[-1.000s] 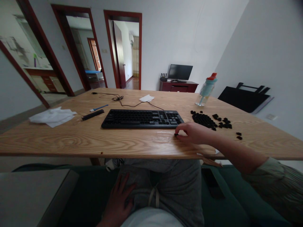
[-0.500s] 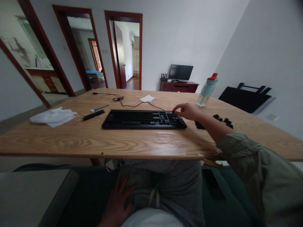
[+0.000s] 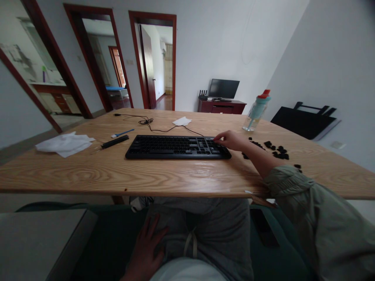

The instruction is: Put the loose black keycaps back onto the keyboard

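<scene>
A black keyboard (image 3: pixel 175 153) lies flat on the wooden table in front of me, some of its key positions looking bare. At its right-hand number block, my right hand (image 3: pixel 232 140) has thumb and forefinger pinched together on a small black keycap, mostly hidden by the fingertips. Loose black keycaps (image 3: pixel 280 153) are scattered to the right of the keyboard, some of them behind my right forearm. Down on my thigh rests my left hand (image 3: pixel 149 244), fingers spread, with nothing in it.
On the table's left lie crumpled white tissue (image 3: pixel 64 144), a black stick-like tool (image 3: pixel 115 142) and a blue-and-white brush (image 3: pixel 122 133). The keyboard's cable (image 3: pixel 166 131) runs behind it, near a white paper (image 3: pixel 182 121). A clear bottle (image 3: pixel 254 117) stands at the back right.
My right fingertips have moved slightly down onto the number block with the keycap. The forearm shifted a little, showing more loose keycaps. My left hand has stayed put.
</scene>
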Available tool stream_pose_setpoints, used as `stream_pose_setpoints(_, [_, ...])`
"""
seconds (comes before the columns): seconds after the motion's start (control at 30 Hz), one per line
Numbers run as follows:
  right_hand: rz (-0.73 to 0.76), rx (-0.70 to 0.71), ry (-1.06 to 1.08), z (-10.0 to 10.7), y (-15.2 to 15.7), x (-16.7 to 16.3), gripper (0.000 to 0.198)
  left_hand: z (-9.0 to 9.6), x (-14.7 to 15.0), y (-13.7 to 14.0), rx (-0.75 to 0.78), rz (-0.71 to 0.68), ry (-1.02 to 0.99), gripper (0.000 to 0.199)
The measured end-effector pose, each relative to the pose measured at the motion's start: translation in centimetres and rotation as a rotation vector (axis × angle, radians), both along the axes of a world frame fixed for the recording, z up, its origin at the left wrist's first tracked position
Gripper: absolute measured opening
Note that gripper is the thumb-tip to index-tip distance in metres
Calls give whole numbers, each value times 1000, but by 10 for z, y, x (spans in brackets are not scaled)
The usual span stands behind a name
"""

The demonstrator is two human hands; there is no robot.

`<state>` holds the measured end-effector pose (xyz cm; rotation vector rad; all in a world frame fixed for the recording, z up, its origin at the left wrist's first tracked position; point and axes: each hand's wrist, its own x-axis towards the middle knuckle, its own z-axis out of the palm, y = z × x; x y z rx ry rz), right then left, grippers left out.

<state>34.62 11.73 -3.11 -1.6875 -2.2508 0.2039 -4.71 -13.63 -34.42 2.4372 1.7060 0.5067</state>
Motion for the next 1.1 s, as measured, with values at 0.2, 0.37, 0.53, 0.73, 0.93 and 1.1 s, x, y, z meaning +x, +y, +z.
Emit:
stream_pose_setpoints(0.2, [26, -7, 4, 1, 1, 2, 31, 1, -1, -2, -14, -1, -6, 63])
stream_pose_setpoints(0.37, [41, 7, 54, 0, 11, 1, 31, -3, -1, 0, 12, -7, -4, 63])
stream_pose_setpoints(0.53, [61, 24, 118, -1, 18, 0, 34, -4, -1, -1, 16, -8, -9, 61])
stream_pose_setpoints(0.73, [83, -49, 96, 0, 23, -2, 30, 0, 0, -1, -10, -2, -12, 62])
stream_pose_setpoints(0.93, [79, -167, 7, 4, 31, -9, 26, -3, -1, -2, 15, -8, -10, 61])
stream_pose_setpoints(1.1, [99, -255, -41, 11, 42, -12, 28, -4, -1, -2, 12, -8, -5, 64])
